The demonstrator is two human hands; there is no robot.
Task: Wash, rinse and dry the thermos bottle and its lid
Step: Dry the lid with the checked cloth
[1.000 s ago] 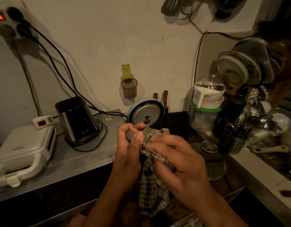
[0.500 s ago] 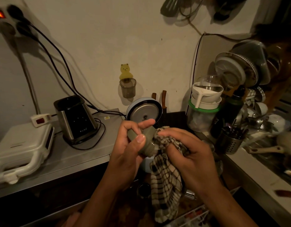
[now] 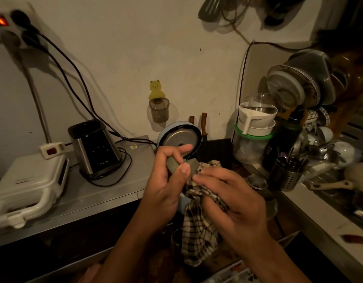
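Lid [image 3: 175, 164] pinched in left hand [image 3: 166, 186], open end pointing right toward checked cloth [image 3: 201, 219] bunched in right hand [image 3: 233, 203], touching its rim; right hand nearer for wiping.

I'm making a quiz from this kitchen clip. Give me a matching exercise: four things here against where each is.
Things:
1. lid
2. checked cloth
3. blender base
4. bear holder

Places:
A. on the wall
B. in the right hand
C. on the steel counter
D. in the left hand

Pairs: 1-D, 2-B, 3-C, 4-A
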